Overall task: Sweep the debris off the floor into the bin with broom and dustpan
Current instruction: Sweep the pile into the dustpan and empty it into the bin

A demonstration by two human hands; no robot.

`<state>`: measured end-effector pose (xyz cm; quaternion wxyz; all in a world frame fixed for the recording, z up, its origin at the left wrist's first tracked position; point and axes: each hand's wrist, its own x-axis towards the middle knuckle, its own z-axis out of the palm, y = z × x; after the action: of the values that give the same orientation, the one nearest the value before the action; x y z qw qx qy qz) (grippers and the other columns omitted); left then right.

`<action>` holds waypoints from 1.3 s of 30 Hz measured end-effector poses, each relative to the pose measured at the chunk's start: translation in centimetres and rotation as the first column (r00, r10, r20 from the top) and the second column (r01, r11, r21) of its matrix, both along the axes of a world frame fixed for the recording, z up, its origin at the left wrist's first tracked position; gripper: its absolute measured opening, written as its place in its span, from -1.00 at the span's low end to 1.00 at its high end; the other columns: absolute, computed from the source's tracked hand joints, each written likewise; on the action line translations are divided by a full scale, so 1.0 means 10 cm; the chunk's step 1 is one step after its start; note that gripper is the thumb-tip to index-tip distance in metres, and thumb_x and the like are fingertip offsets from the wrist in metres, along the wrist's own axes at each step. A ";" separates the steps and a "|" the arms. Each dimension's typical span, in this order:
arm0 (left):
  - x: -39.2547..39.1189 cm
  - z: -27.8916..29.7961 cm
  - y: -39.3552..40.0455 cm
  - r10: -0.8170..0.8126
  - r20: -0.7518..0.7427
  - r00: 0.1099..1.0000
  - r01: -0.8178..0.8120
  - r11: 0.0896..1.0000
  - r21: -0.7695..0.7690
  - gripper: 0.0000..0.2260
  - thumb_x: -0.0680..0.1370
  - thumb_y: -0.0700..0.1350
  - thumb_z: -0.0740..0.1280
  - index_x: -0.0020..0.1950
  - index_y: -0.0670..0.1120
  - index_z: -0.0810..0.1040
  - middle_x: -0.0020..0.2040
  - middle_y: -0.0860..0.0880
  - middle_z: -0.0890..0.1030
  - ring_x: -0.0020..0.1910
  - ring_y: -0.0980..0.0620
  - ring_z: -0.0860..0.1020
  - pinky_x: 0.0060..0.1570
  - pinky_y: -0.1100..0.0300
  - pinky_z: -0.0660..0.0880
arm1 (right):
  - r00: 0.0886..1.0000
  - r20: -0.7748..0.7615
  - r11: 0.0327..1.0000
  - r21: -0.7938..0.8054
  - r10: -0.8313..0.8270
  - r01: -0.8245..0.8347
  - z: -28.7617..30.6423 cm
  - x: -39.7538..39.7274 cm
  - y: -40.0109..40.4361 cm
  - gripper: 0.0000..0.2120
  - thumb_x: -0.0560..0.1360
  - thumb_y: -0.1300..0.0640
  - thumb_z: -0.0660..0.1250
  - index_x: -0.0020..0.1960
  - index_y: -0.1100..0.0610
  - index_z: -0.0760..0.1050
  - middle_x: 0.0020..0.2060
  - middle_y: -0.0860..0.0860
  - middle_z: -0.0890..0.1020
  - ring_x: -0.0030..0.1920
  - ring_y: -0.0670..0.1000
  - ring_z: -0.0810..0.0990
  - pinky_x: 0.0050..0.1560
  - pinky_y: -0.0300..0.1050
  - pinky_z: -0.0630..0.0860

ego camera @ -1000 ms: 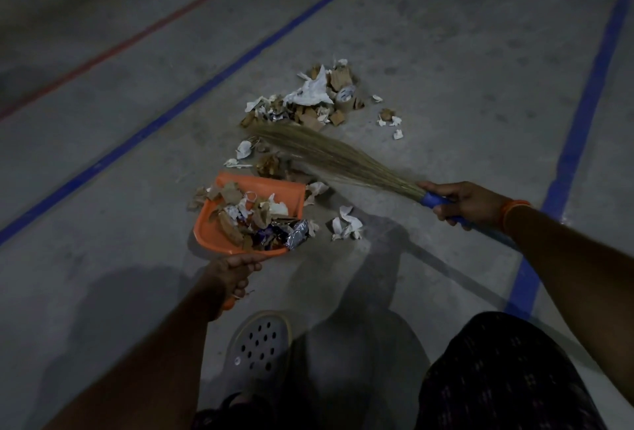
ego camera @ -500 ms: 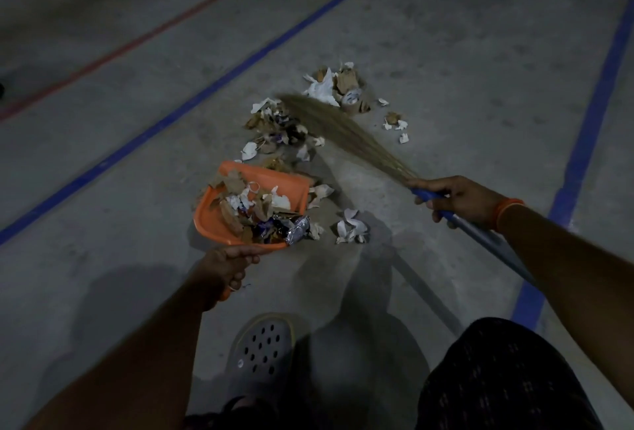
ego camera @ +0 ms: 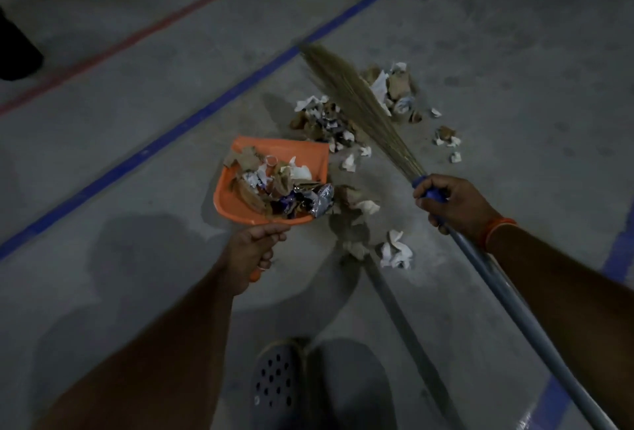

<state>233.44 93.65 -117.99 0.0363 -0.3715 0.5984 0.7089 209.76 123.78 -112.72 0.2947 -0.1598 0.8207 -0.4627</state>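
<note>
The grey concrete floor (ego camera: 514, 35), crossed by a blue line (ego camera: 171, 141) and a red line (ego camera: 154, 31), carries most of what remains to do. The broom (ego camera: 356, 100) slants across the scene, its straw head lying over the far debris pile (ego camera: 394, 93), its grey pole running down to the lower right; the right hand (ego camera: 453, 203) has its fingers wrapped tight around the blue collar. The orange dustpan (ego camera: 240, 203) sits on the floor near the person's foot, already heaped with paper scraps and wrappers; the left hand (ego camera: 250, 251) grips its handle with fingers curled round it. I judge the job roughly half done: one load is gathered, but a second cluster (ego camera: 326, 124) lies just beyond the pan's lip, crumpled paper (ego camera: 396, 253) sits beside it, and small bits (ego camera: 446, 138) are scattered off to the right. No bin is clearly identifiable, so emptying is still ahead.
</note>
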 end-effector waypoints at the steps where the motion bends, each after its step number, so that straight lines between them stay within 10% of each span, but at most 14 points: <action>1: 0.00 0.16 -0.06 0.026 -0.004 1.000 -0.026 0.999 0.025 -0.79 0.65 -0.30 0.24 0.12 -0.12 0.64 -0.27 0.07 0.59 -0.58 0.21 0.31 -0.63 0.40 0.19 | 1.000 0.020 1.000 -0.001 0.007 -0.007 0.14 0.04 -0.15 -0.96 0.54 0.31 0.35 -0.02 0.26 0.53 -0.26 0.22 0.51 -0.42 0.13 0.49 -0.46 -0.09 0.46; 17: 0.09 2.98 -2.64 0.290 -0.088 0.953 -0.284 0.956 0.074 -0.76 0.63 -0.34 0.23 0.13 -0.17 0.67 -0.26 0.03 0.62 -0.54 0.15 0.33 -0.60 0.32 0.23 | 0.980 -0.019 0.980 0.018 0.199 -0.199 3.03 -0.28 -3.30 -0.93 0.52 0.36 0.35 -0.07 0.22 0.55 -0.46 0.11 0.54 -0.50 0.12 0.50 -0.47 -0.09 0.49; 29: -0.10 3.29 -5.53 0.455 0.003 0.890 -0.455 0.889 -0.051 -0.71 0.64 -0.39 0.17 0.09 -0.18 0.67 -0.13 -0.09 0.60 -0.55 0.12 0.29 -0.55 0.34 0.27 | 0.952 0.053 0.951 -0.094 0.301 -0.295 2.98 -0.96 -6.44 -0.84 0.53 0.33 0.33 -0.12 0.09 0.56 -0.42 0.26 0.50 -0.48 0.17 0.48 -0.45 -0.01 0.46; 39: 0.10 3.26 -7.96 0.525 0.054 0.849 -0.519 0.849 -0.096 -0.75 0.66 -0.33 0.17 0.08 -0.20 0.65 -0.44 0.06 0.55 -0.57 0.13 0.29 -0.62 0.34 0.23 | 0.940 0.176 0.956 -0.063 0.292 -0.285 2.80 -0.96 -8.50 -0.93 0.53 0.40 0.31 -0.07 0.28 0.52 -0.40 0.19 0.49 -0.50 0.13 0.44 -0.46 -0.01 0.43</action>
<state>234.40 14.01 -85.35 -0.1488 -0.5488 0.5002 0.6531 200.14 38.82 -84.68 0.4307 -0.2403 0.7490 -0.4424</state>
